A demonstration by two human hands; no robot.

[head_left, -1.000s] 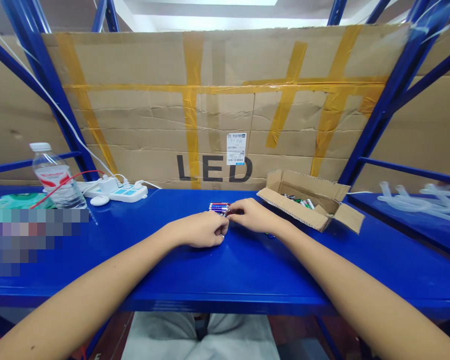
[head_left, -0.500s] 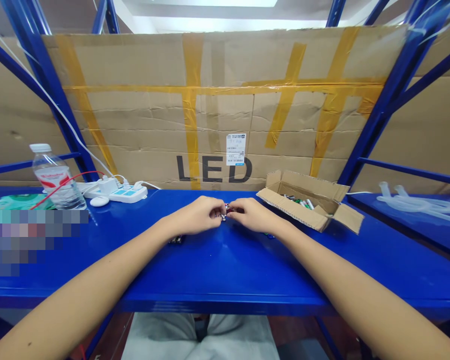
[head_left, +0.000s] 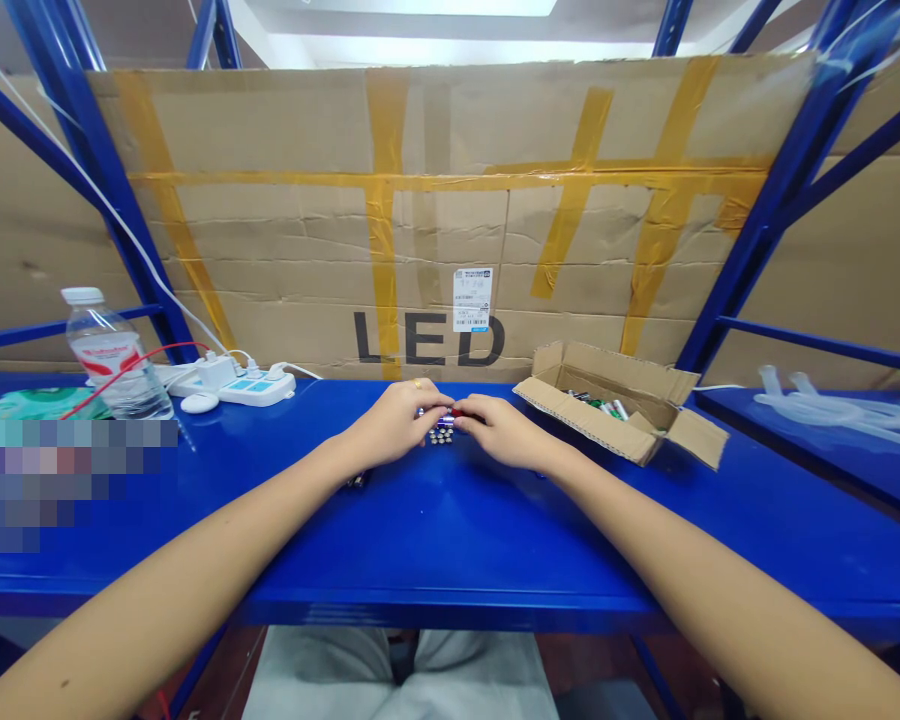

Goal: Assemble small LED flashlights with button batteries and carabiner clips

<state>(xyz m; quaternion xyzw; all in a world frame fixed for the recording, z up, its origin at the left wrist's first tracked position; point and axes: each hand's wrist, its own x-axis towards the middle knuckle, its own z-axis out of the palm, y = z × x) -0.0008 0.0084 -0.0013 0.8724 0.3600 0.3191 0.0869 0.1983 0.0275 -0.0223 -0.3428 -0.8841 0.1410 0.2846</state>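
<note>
Over the middle of the blue table, my left hand and my right hand almost meet at the fingertips. My left fingers close on a purple battery, partly covered by the thumb. A red battery is pinched in my right fingers, mostly hidden. Just below the fingertips, a tight cluster of batteries shows its silvery round ends. Dark batteries lie by my left wrist, partly covered by it. Something small and blue peeks out under my right wrist, too hidden to name.
An open cardboard box with loose batteries stands at the back right. At left are a water bottle, a power strip and a green packet. A large cardboard sheet walls the back; clear tubes lie far right.
My left hand has shifted slightly and its fingers have lifted and straightened, revealing the purple battery and the cluster of silvery ends. My right hand stays nearly in place.
</note>
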